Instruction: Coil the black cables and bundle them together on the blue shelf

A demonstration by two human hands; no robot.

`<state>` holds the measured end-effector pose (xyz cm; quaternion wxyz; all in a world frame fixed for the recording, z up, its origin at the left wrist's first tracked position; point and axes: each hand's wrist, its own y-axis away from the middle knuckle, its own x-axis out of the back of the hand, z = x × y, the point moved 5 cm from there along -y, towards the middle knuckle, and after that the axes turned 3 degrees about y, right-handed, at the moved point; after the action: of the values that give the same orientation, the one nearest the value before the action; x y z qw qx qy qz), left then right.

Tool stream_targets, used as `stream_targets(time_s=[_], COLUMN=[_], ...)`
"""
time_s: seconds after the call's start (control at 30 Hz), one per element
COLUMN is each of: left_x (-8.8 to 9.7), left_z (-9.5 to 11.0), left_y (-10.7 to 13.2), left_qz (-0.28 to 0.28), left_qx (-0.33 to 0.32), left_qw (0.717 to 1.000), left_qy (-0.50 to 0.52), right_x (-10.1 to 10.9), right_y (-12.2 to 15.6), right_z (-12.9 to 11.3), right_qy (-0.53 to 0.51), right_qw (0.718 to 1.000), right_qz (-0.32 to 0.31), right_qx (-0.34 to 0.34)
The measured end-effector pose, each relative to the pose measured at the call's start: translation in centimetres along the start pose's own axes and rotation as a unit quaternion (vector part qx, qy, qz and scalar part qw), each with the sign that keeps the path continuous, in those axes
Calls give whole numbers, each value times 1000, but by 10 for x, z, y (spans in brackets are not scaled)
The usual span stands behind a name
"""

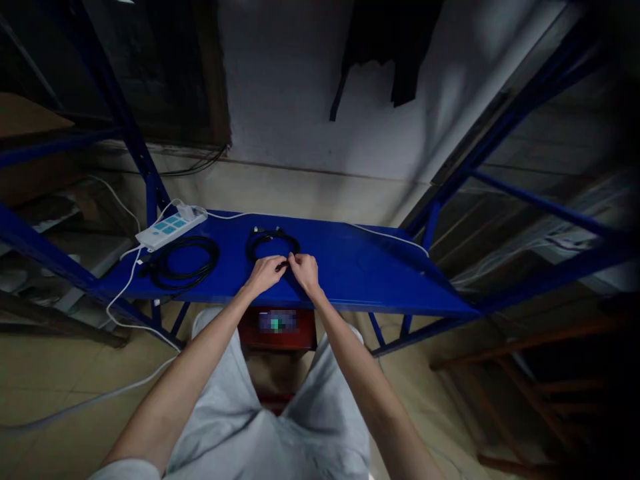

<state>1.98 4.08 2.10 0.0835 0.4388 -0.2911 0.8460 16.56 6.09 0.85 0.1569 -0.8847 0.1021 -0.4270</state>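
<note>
A small coil of black cable (271, 241) lies on the blue shelf (370, 273) in front of me. My left hand (265, 273) and my right hand (304, 270) meet at the near edge of this coil. Both have their fingers curled and pinch the cable between them. A larger coil of black cable (184, 261) lies to the left, apart from my hands.
A white power strip (171, 227) with a white cord (125, 293) sits at the shelf's back left. Blue rack posts (131, 133) stand on both sides. A red box (277, 328) rests under the shelf. Dark clothing (385, 47) hangs on the wall.
</note>
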Motion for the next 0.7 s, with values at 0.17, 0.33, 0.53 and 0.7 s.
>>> stream_targets(time_s=[0.17,0.33,0.53,0.7], left_x=[1,0,2,1], left_z=[-2,-10,-12,-8], left_y=[-1,-2,-1,0], left_qz=[8,21,33,25], left_qx=[30,71,78,75], left_qw=[999,996,994,996], left_qy=[32,54,71,45], right_x=[-1,0,-1,-5], right_y=[7,10,11,14], right_z=[-4,-5,-3,-3], right_qy=[-9,-18,-44,-5], right_qw=[999,997,994,994], right_qz=[-36,-59,-85,-77], right_qx=[19,40,59,79])
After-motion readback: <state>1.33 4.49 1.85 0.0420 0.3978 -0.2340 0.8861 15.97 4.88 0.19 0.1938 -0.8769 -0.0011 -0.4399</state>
